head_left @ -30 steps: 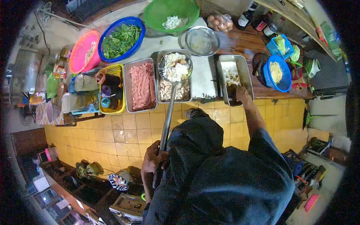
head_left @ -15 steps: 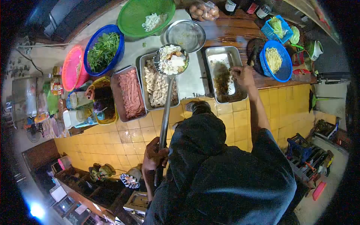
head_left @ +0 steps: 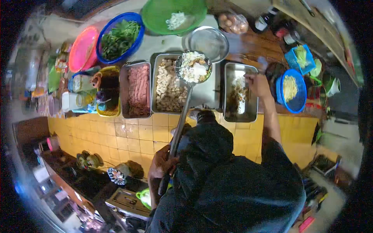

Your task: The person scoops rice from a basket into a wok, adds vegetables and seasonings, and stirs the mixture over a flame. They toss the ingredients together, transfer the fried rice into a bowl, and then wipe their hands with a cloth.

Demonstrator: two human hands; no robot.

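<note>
My left hand (head_left: 162, 162) is wrapped round the long handle of a large ladle (head_left: 184, 120). The ladle's bowl holds chopped pale pieces, a white heap and some brown seasoning (head_left: 194, 69). It hangs over the right side of a metal tray (head_left: 154, 91) of pale diced pieces. Above the right rim of another metal tray (head_left: 229, 113), my right hand (head_left: 259, 84) has its fingers drawn together; whatever they may hold is too small to see. Dark brown crumbly bits (head_left: 237, 95) lie in that tray.
Left of the diced pieces stands a tray of pink meat strips (head_left: 138, 87). Behind are a blue basket of greens (head_left: 120, 40), a green basket (head_left: 155, 17) and a round metal plate (head_left: 210, 43). A blue basket of noodles (head_left: 290, 89) stands right, near bottles (head_left: 266, 20).
The whole view has shifted, so the counter sits lower and further right. My right hand stays at the tray of brown bits, and my left hand keeps the ladle.
</note>
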